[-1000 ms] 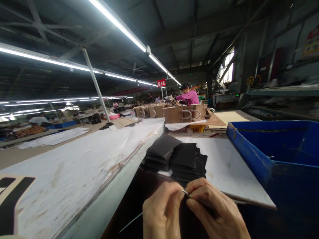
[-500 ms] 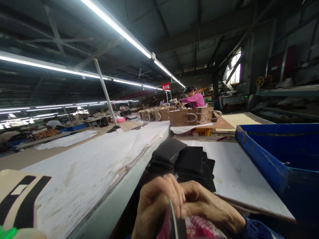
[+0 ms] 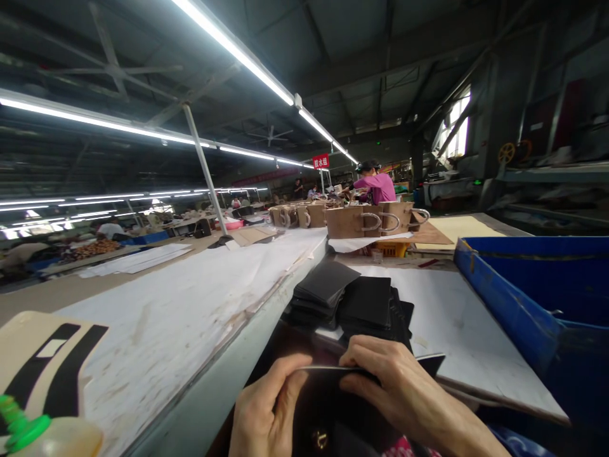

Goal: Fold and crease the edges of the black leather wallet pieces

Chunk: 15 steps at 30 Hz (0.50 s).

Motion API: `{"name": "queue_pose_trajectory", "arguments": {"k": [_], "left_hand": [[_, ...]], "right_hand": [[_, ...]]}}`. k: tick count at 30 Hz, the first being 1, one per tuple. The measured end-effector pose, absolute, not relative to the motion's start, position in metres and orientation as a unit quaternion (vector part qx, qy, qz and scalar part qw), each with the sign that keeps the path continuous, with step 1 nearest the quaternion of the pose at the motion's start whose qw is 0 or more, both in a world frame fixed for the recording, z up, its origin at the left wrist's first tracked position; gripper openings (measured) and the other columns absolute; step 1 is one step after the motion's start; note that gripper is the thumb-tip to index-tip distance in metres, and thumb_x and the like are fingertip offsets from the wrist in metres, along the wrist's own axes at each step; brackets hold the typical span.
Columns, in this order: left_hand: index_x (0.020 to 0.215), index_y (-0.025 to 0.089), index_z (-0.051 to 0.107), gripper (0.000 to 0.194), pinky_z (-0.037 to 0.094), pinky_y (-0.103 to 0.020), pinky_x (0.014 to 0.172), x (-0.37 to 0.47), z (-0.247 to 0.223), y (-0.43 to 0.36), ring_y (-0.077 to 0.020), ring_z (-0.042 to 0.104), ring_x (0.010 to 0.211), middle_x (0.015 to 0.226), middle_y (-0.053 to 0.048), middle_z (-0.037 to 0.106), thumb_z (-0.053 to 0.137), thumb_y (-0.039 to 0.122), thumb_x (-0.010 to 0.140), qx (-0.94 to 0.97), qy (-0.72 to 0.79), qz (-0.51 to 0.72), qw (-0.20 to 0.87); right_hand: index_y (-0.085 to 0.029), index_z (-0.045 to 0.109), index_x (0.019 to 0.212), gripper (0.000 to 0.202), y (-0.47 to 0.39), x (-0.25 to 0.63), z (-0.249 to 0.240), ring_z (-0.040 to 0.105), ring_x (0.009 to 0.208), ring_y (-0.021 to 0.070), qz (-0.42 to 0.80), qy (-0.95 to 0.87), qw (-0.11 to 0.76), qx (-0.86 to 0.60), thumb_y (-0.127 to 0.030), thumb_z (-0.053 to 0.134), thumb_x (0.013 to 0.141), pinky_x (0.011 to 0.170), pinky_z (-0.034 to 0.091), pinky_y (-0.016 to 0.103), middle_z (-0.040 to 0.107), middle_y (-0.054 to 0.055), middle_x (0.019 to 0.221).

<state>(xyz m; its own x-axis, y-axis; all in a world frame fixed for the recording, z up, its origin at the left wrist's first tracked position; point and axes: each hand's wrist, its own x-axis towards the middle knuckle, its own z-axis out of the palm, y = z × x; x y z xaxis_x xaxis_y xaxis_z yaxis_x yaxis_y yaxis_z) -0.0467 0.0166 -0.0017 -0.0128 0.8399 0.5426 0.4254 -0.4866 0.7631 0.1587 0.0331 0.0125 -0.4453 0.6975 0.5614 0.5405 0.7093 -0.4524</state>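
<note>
At the bottom centre, my left hand (image 3: 273,406) pinches the upper edge of a black leather-like panel (image 3: 318,400) between thumb and fingers. My right hand (image 3: 390,374) grips the same edge farther right. A small gold metal fitting (image 3: 321,440) shows low on the panel; its lower part runs out of view. Past my right wrist a black corner with a pale edge (image 3: 432,364) sticks out, and I cannot tell whether it belongs to the panel. Just beyond my hands lie stacks of black flat pieces (image 3: 366,301).
A long white-covered table (image 3: 190,304) runs along my left, bearing a beige panel with black strips (image 3: 28,374) and a green-capped bottle (image 3: 57,435). To the right stands a blue bin (image 3: 504,298). Brown bag bodies with handles (image 3: 345,222) and a person in purple (image 3: 378,187) are ahead.
My hands have moved apart along the panel's edge, and the panel has turned from edge-on to show its black face and gold fitting. The view has shifted slightly.
</note>
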Motion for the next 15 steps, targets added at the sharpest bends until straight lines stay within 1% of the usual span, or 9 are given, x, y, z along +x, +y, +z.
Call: {"name": "queue_pose_trajectory", "arguments": {"k": [2,4,7,9,11,13,15], "left_hand": [[0.09,0.031,0.074,0.023,0.051,-0.017,0.069,-0.042,-0.006,0.016,-0.0141,0.073,0.083,0.082,0.006,0.076,0.054,0.043,0.092,0.656,0.481,0.556,0.171],[0.089,0.029,0.073,0.024,0.051,-0.017,0.07,-0.039,-0.009,0.016,-0.0141,0.072,0.082,0.079,0.006,0.074,0.054,0.043,0.092,0.635,0.488,0.574,0.17],[0.087,0.027,0.071,0.023,0.05,-0.017,0.073,-0.038,-0.012,0.019,-0.0129,0.07,0.082,0.081,0.006,0.073,0.055,0.042,0.092,0.615,0.491,0.596,0.159],[0.087,0.026,0.071,0.023,0.051,-0.015,0.073,-0.04,-0.014,0.023,-0.012,0.07,0.08,0.082,0.005,0.074,0.055,0.041,0.093,0.616,0.492,0.601,0.132],[0.087,0.026,0.071,0.023,0.052,-0.013,0.071,-0.044,-0.017,0.028,-0.0116,0.071,0.079,0.082,0.005,0.075,0.056,0.042,0.092,0.641,0.483,0.587,0.101],[0.087,0.026,0.072,0.027,0.052,-0.013,0.07,-0.046,-0.022,0.03,-0.0118,0.073,0.078,0.083,0.005,0.076,0.055,0.046,0.093,0.65,0.491,0.575,0.077],[0.088,0.027,0.071,0.034,0.052,-0.014,0.072,-0.048,-0.027,0.03,-0.0125,0.073,0.079,0.085,0.006,0.077,0.051,0.055,0.093,0.641,0.514,0.566,0.063]], "right_hand": [[-0.017,0.063,0.086,0.008,0.033,0.154,0.01,0.056,0.067,0.0111,0.074,-0.845,0.398,-0.35,-0.018,0.063,0.094,0.061,0.04,0.022,0.06,-0.001,0.079],[-0.017,0.063,0.087,0.018,0.032,0.149,0.009,0.056,0.066,0.0117,0.043,-0.842,0.424,-0.332,-0.028,0.057,0.099,0.059,0.04,0.022,0.061,0.0,0.078],[-0.017,0.062,0.093,0.031,0.029,0.142,0.009,0.057,0.067,0.0132,-0.046,-0.838,0.441,-0.317,-0.039,0.043,0.105,0.061,0.041,0.024,0.062,0.001,0.079],[-0.017,0.062,0.096,0.034,0.028,0.137,0.008,0.057,0.069,0.0147,-0.11,-0.832,0.439,-0.32,-0.04,0.039,0.106,0.063,0.041,0.027,0.062,0.002,0.079],[-0.017,0.061,0.092,0.035,0.029,0.133,0.006,0.055,0.067,0.015,-0.145,-0.823,0.441,-0.327,-0.037,0.036,0.107,0.063,0.039,0.028,0.06,0.001,0.076],[-0.017,0.059,0.084,0.038,0.032,0.131,0.004,0.052,0.062,0.0138,-0.142,-0.819,0.453,-0.323,-0.034,0.034,0.108,0.06,0.037,0.027,0.058,0.0,0.071],[-0.017,0.057,0.079,0.042,0.037,0.131,0.002,0.049,0.056,0.0117,-0.097,-0.822,0.468,-0.311,-0.036,0.033,0.108,0.056,0.036,0.026,0.056,-0.001,0.067]]}}
